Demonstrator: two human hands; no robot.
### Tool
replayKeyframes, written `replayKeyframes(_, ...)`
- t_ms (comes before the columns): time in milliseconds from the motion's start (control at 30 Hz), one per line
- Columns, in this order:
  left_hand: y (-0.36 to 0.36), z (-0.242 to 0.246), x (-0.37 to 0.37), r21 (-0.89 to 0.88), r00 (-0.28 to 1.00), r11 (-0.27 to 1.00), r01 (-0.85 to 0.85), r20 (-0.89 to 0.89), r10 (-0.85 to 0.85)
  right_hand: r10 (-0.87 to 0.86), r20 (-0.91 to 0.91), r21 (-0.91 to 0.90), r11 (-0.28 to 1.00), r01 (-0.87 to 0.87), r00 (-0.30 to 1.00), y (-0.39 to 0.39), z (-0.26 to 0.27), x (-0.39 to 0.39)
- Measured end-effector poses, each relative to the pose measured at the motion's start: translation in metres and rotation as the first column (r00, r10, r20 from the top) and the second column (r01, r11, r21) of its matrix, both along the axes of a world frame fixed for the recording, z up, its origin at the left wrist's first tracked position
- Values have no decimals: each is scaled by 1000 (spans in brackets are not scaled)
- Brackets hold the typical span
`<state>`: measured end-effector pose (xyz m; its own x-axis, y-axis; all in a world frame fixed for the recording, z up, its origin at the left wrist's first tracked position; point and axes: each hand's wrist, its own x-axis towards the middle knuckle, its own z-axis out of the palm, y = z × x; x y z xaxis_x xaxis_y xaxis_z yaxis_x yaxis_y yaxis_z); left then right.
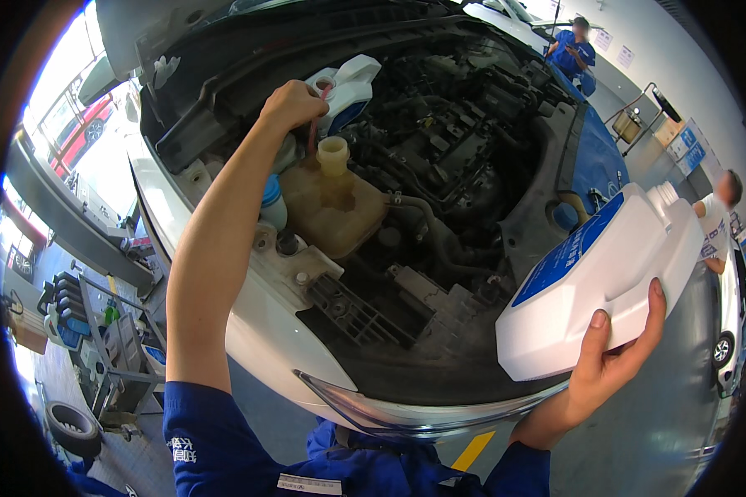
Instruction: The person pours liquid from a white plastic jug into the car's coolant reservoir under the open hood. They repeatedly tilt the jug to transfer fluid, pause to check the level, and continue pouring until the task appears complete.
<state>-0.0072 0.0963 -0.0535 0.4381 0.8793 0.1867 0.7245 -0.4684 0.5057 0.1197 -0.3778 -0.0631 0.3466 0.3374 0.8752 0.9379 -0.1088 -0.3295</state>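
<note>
My left hand (pixel 295 105) pinches a thin red tube (pixel 313 133) over the engine bay. The tube's upper end reaches the open neck of a white plastic jug (pixel 357 73) lying among the engine parts; its lower end passes behind a yellowed plastic fluid reservoir (pixel 339 211). The reservoir's neck (pixel 332 155) is uncapped, and brownish liquid shows inside below it. My right hand (pixel 615 354) holds a second white plastic jug (pixel 634 261) with a blue label, tilted beside the front right of the bay. Its threaded neck points up and away from me.
A light blue cap (pixel 271 189) sits left of the reservoir. The engine (pixel 447 136) and a blue fender cover (pixel 597 155) lie beyond. At left stand a metal cart (pixel 121 335) with bottles and a tire (pixel 71 425). Two people (pixel 573 53) (pixel 718 217) are at the right.
</note>
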Motion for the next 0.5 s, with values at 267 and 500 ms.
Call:
replayKeyframes(267,-4,2,0,6,1000,1000,-18,-26,18,-8,21,-13,1000,9,1000,-1,1,0)
replayKeyframes(500,-4,2,1,10,997,998,-56,-46,56,-12,30,-17,1000,12,999,0,1,0)
